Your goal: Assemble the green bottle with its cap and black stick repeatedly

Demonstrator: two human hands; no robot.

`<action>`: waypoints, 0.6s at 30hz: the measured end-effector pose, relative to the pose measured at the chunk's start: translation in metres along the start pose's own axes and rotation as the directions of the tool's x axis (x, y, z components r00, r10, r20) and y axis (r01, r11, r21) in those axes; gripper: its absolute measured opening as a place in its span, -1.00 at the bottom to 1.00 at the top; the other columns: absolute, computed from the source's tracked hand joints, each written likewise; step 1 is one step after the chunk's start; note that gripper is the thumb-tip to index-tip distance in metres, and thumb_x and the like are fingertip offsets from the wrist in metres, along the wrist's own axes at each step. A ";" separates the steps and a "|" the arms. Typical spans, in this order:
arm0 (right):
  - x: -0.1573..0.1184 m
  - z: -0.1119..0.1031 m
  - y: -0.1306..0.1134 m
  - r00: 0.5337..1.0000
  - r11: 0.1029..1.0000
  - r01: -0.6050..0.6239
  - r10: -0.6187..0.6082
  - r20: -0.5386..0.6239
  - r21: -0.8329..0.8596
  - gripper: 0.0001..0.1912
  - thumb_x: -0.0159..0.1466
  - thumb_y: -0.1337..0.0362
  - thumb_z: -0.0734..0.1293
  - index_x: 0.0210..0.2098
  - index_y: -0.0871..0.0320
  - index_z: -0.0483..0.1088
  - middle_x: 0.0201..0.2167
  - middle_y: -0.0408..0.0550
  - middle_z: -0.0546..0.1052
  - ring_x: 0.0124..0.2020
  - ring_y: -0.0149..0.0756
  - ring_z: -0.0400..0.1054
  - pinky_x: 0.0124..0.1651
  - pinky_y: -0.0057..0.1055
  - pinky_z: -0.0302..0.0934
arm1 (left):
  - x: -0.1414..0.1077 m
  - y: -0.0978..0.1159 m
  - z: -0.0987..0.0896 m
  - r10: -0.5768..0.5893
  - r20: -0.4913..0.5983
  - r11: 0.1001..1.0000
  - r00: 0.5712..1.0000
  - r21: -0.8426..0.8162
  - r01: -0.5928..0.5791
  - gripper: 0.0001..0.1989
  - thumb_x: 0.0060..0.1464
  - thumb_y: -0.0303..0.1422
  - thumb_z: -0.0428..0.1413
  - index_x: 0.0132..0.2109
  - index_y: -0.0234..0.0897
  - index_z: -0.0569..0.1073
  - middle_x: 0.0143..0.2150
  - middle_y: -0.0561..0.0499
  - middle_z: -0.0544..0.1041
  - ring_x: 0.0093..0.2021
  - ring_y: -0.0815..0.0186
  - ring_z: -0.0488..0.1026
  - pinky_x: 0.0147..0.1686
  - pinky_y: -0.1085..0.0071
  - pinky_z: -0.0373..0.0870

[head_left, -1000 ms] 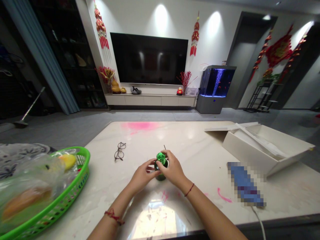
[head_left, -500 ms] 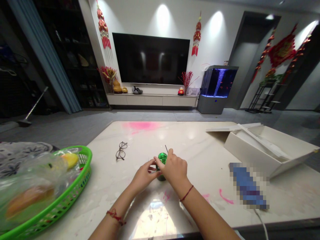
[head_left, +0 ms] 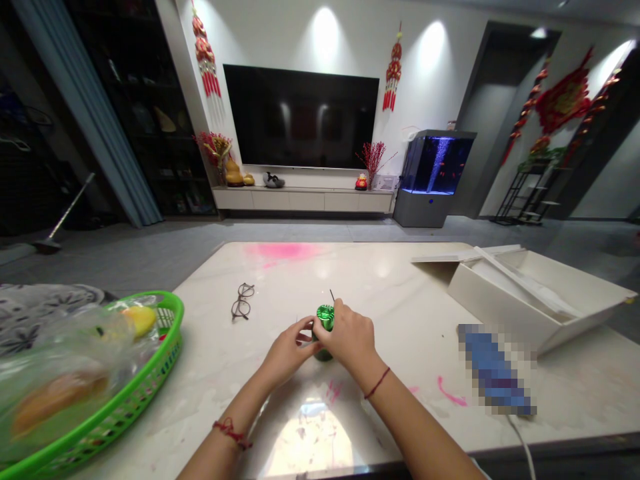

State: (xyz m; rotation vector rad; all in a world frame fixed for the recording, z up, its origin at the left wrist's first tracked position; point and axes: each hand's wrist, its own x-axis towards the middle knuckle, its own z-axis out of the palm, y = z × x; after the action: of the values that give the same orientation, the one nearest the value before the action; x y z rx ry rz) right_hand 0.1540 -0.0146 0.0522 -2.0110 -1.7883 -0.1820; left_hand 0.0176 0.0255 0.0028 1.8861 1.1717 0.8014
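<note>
Right hand (head_left: 353, 333) shifted on green container (head_left: 325, 315), white table (head_left: 390, 293), television (head_left: 300, 120)

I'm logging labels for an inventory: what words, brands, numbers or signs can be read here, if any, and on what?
None can be read.
Red diamond-shaped hanging: gold marking, too blurred to read.
Green container in both hands: dark marks on its shiny top, too small to make out.
Blue object: pixelated, nothing legible.

The left hand (head_left: 287, 351) and right hand (head_left: 354, 335) partly hide a green container (head_left: 326, 315), the left edge crops a basket (head_left: 173, 327), and pixelation blurs a blue object (head_left: 493, 370).
</note>
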 end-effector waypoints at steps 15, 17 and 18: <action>0.005 0.002 0.021 0.993 0.906 0.049 -0.088 0.075 0.420 -0.79 0.09 0.20 0.20 -0.28 0.10 0.29 -0.37 -0.16 0.43 -0.42 -0.37 0.31 -0.39 -0.47 0.04 | -0.001 0.001 0.001 -0.037 -0.010 0.999 0.999 0.007 0.037 -0.39 -0.17 -0.12 0.17 0.07 -0.20 0.31 -0.08 -0.09 0.47 -0.26 0.24 0.46 -0.20 0.29 0.38; 0.006 0.003 0.022 0.991 0.885 0.071 -0.114 0.068 0.460 -0.79 0.08 0.24 0.20 -0.27 0.10 0.29 -0.35 -0.17 0.42 -0.40 -0.38 0.29 -0.38 -0.48 0.05 | -0.001 0.001 0.001 -0.036 -0.014 0.999 0.999 0.012 0.037 -0.38 -0.18 -0.12 0.17 0.07 -0.19 0.31 -0.07 -0.09 0.47 -0.27 0.24 0.46 -0.21 0.29 0.39; 0.007 0.004 0.023 0.990 0.874 0.078 -0.125 0.066 0.479 -0.79 0.08 0.25 0.19 -0.27 0.10 0.29 -0.35 -0.17 0.41 -0.40 -0.38 0.28 -0.37 -0.48 0.06 | -0.001 0.001 0.001 -0.037 -0.015 0.999 0.999 0.016 0.037 -0.38 -0.18 -0.11 0.17 0.07 -0.19 0.31 -0.07 -0.09 0.47 -0.27 0.24 0.46 -0.22 0.29 0.39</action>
State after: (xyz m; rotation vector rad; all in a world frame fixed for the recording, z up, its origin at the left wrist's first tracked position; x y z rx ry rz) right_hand 0.1768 -0.0082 0.0457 -1.5964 -1.7818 0.3042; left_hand 0.0181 0.0242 0.0029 1.8695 1.2218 0.7886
